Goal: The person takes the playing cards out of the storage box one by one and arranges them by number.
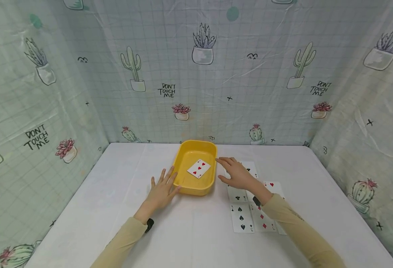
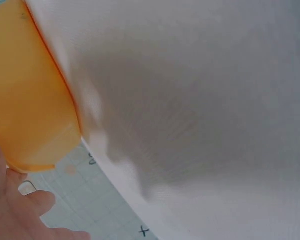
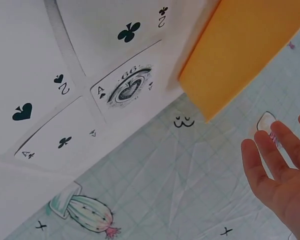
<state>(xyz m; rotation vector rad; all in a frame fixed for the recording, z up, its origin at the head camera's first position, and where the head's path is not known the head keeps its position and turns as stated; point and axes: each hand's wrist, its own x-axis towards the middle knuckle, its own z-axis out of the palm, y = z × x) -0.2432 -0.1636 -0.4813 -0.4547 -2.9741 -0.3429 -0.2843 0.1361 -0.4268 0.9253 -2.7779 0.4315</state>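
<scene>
A yellow plastic tray (image 1: pixel 196 191) stands at the table's back middle, with a three of hearts (image 1: pixel 199 168) lying face up inside. Against the tray's left side my left hand (image 1: pixel 161 190) lies with fingers spread, its fingertips at the rim. My right hand (image 1: pixel 239 175) hovers at the tray's right side, fingers loosely extended and holding nothing. Beneath the right hand and forearm several playing cards lie face up in rows, partly hidden, including a three of spades (image 1: pixel 241 219) and a three of diamonds (image 1: pixel 261 219). In the right wrist view an ace of spades (image 3: pixel 129 86) shows beside the tray.
The white table (image 1: pixel 189 238) meets a printed cloth backdrop (image 1: pixel 216 82) at the back and sides. An ace of clubs (image 3: pixel 65 142), a two of clubs (image 3: pixel 129 32) and a two of spades (image 3: pixel 22 112) lie among the cards.
</scene>
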